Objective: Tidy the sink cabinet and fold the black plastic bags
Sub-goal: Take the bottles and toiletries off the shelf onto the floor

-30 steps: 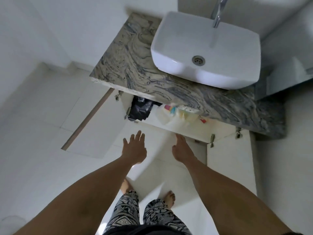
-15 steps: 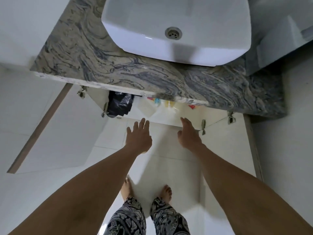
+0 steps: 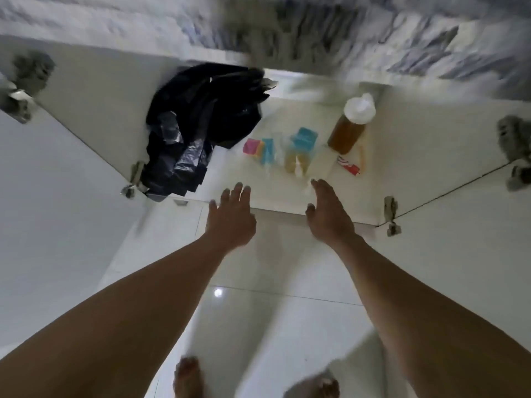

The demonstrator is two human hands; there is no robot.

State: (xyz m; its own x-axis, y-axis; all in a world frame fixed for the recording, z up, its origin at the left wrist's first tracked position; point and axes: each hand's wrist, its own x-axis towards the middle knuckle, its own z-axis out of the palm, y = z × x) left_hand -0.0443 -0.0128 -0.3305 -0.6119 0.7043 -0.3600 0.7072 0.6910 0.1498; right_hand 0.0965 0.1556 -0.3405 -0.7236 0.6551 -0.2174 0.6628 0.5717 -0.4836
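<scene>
Black plastic bags [image 3: 198, 124] are showing much larger than a moment ago, as the view is dropping into the open sink cabinet [image 3: 230, 173]. They are lying crumpled and glossy at its left side. The left hand [image 3: 231, 218] and right hand [image 3: 327, 214] are reaching in, fingers straight, holding nothing.

One head-worn wide-angle view looks steeply down from close above, into the open sink cabinet [image 3: 287, 179] at upper centre, floor [image 3: 258, 311] below.
</scene>
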